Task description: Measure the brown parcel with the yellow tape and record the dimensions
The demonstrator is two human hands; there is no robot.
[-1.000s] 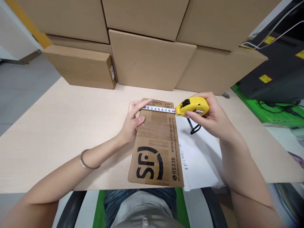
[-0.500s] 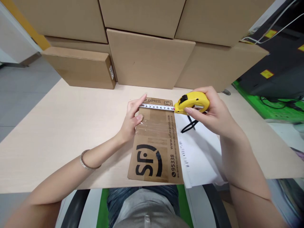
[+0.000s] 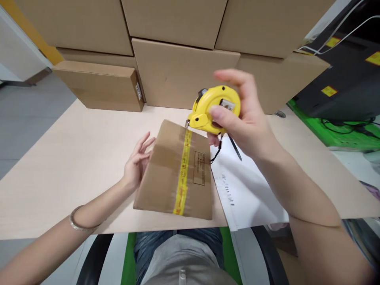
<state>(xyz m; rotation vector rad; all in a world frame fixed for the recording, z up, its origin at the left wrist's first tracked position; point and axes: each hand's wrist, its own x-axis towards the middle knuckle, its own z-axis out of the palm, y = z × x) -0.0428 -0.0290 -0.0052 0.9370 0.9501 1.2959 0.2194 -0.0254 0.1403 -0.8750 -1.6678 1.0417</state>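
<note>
A cardboard box (image 3: 166,170) stands tilted near the table's front, a strip of yellow printed tape (image 3: 183,170) running along its face. At the box's left side is my left hand (image 3: 138,162), fingers apart; whether the fingertips touch the box I cannot tell. My right hand (image 3: 243,114) grips a yellow tape measure (image 3: 215,109) above the box's far edge, thumb on the case and index finger raised. The measuring blade appears drawn in, with only its end hook at the mouth. A black wrist strap (image 3: 219,150) dangles from the tape measure.
White paper sheets (image 3: 249,194) with handwriting lie right of the box, a black pen (image 3: 235,147) on them. Large cartons (image 3: 178,75) line the table's back, with a smaller flat box (image 3: 97,87) at the left. Dark equipment (image 3: 335,87) and cables stand at right.
The box has turned from its printed logo side to the yellow-taped side. My left hand has loosened and moved left and down. The tape measure has risen leftward, its blade drawn back in.
</note>
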